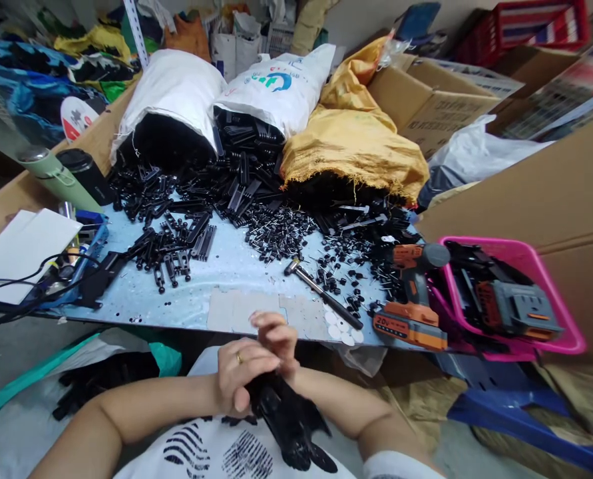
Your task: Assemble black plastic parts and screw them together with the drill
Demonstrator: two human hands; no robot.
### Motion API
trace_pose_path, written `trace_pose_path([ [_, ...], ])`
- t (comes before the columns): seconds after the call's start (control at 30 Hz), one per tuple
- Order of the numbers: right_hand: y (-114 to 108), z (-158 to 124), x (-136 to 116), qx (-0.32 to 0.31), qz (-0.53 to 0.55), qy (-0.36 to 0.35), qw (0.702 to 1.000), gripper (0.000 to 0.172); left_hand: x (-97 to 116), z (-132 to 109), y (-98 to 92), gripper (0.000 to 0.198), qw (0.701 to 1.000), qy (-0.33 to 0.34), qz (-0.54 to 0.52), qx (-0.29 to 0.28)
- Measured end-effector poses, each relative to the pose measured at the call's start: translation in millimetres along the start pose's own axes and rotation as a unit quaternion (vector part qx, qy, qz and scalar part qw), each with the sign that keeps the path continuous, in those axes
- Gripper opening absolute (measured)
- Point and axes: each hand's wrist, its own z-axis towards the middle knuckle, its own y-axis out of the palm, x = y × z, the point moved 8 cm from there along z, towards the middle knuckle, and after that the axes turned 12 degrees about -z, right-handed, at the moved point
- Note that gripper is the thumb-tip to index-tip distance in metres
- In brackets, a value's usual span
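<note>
My left hand (237, 372), with a ring on one finger, is close above my lap, its fingers bent together over the top of a shiny black piece (289, 416). The piece hangs down against my white shirt; its exact kind is unclear. My right hand (279, 340) touches the left hand's fingertips, its own fingers curled and slightly blurred. Whatever lies between its fingers is hidden. Just beyond the hands is the table edge with a grey cardboard patch (243, 309). A hammer (323, 293) with a black handle lies past it.
Black plastic parts (176, 249) and screws (276, 229) cover much of the blue table (141, 303). White sacks (176, 83) and an orange sack (351, 146) spill parts at the back. An orange cordless drill (413, 293) and pink basket (550, 266) stand right; a green bottle (59, 176) stands left.
</note>
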Motion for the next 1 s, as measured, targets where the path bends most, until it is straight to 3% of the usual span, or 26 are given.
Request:
trace_pose_path([
  [0.03,1.9,8.3,18.7,0.022,-0.031,0.021,0.999,0.065,-8.8,-4.0,-2.7,0.066,0.998,0.023,0.054,0.013],
  [0.1,12.7,46.1,50.0,-0.049,-0.092,-0.011,0.994,0.060,-39.0,-9.2,-11.8,0.073,0.981,0.032,0.187,0.030],
  [0.17,12.7,104.0,88.5,-0.124,-0.216,-0.038,0.968,0.051,-94.3,-7.7,-19.0,0.075,0.943,-0.063,0.325,-0.020],
  [0.23,-8.1,172.4,138.9,-0.114,-0.370,0.027,0.922,0.043,-157.7,-2.6,-21.9,0.074,0.890,-0.180,0.402,-0.119],
  [0.33,-39.5,253.8,201.9,-0.075,-0.554,0.172,0.811,0.042,-225.9,21.7,-25.8,0.071,0.832,-0.269,0.446,-0.192],
  [0.4,-46.1,284.1,228.8,-0.072,-0.604,0.245,0.756,0.052,-247.1,47.9,-33.1,0.067,0.820,-0.276,0.470,-0.174],
  [0.5,-45.8,302.5,252.1,-0.082,-0.595,0.307,0.738,0.062,-250.4,77.1,-65.3,0.052,0.816,-0.263,0.504,-0.099],
  [0.57,-52.5,303.2,256.6,-0.075,-0.576,0.324,0.747,0.063,-245.9,78.5,-110.6,0.044,0.791,-0.305,0.530,-0.028],
  [0.63,-66.4,296.2,251.4,-0.056,-0.564,0.316,0.761,0.057,-240.8,65.5,-168.4,0.043,0.734,-0.387,0.556,0.053],
  [0.67,-73.4,289.0,245.8,-0.047,-0.551,0.304,0.775,0.052,-239.5,56.1,-195.1,0.044,0.702,-0.430,0.561,0.080],
  [0.73,-82.9,264.2,232.1,-0.042,-0.486,0.285,0.825,0.042,-245.0,38.0,-232.8,0.048,0.667,-0.507,0.539,0.081],
  [0.8,-83.8,225.6,217.6,-0.057,-0.371,0.288,0.881,0.040,-255.9,26.3,-248.7,0.050,0.665,-0.551,0.503,0.034],
  [0.87,-76.0,178.9,200.8,-0.098,-0.258,0.297,0.914,0.045,-263.1,22.3,-249.9,0.047,0.677,-0.557,0.481,-0.024],
  [0.93,-64.5,134.1,176.8,-0.166,-0.205,0.267,0.927,0.050,-260.2,22.6,-247.6,0.040,0.686,-0.537,0.488,-0.058],
  [1.0,-53.5,94.1,148.8,-0.266,-0.216,0.204,0.917,0.052,-244.9,25.1,-247.3,0.033,0.692,-0.498,0.519,-0.054],
])
